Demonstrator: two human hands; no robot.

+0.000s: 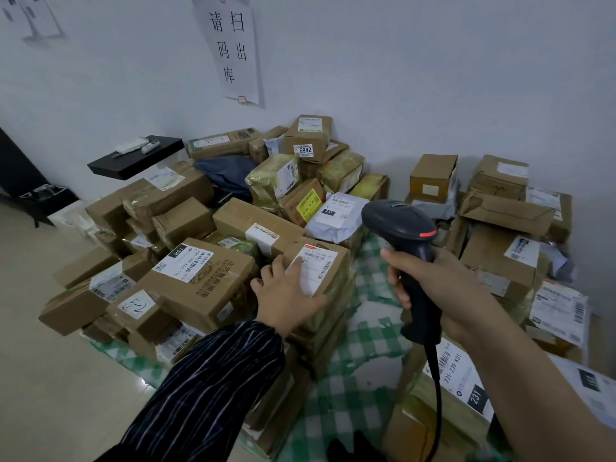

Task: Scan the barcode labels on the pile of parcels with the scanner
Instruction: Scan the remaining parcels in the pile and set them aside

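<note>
A pile of brown cardboard parcels with white barcode labels covers the floor against the wall. My left hand lies with spread fingers on a tall taped parcel, partly covering its white barcode label. My right hand grips the handle of a black handheld scanner. The scanner's head, with a red stripe, sits just right of that parcel, and its cable hangs down.
A second heap of boxes lies to the right, and a labelled parcel sits below the scanner. Green checked cloth shows between the heaps. A black shelf juts from the wall at left. A paper sign hangs above.
</note>
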